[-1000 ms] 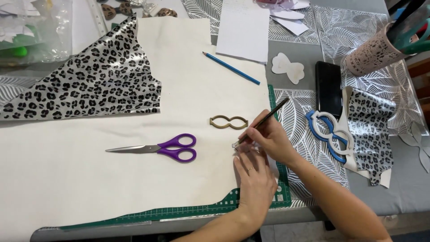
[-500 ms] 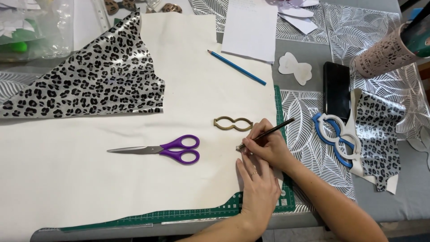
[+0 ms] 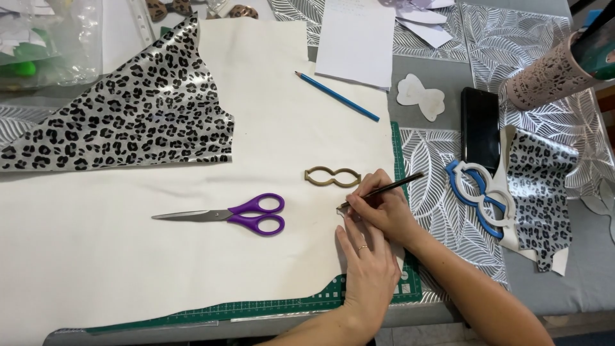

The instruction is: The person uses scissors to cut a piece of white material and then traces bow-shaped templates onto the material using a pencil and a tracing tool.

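My right hand (image 3: 386, 211) grips a dark pencil (image 3: 394, 186), and its tip touches the cream sheet (image 3: 160, 269) near that sheet's right edge. My left hand (image 3: 368, 263) lies flat on the sheet just below the tip, fingers together, pressing on a small piece that is almost fully hidden. A brown figure-eight template (image 3: 332, 177) lies just above both hands. Purple-handled scissors (image 3: 237, 214) lie shut to the left, blades pointing left.
A leopard-print sheet (image 3: 128, 122) covers the upper left. A green cutting mat (image 3: 384, 291) shows under the cream sheet. Around it lie a blue pencil (image 3: 336, 96), white paper (image 3: 357, 38), black phone (image 3: 480, 128), blue templates (image 3: 480, 192), a leopard scrap (image 3: 541, 186) and a pink perforated cup (image 3: 551, 74).
The pencil tip has slid a little left and down along the hidden piece. My left hand has shifted slightly under it. Scissors and templates have stayed put.
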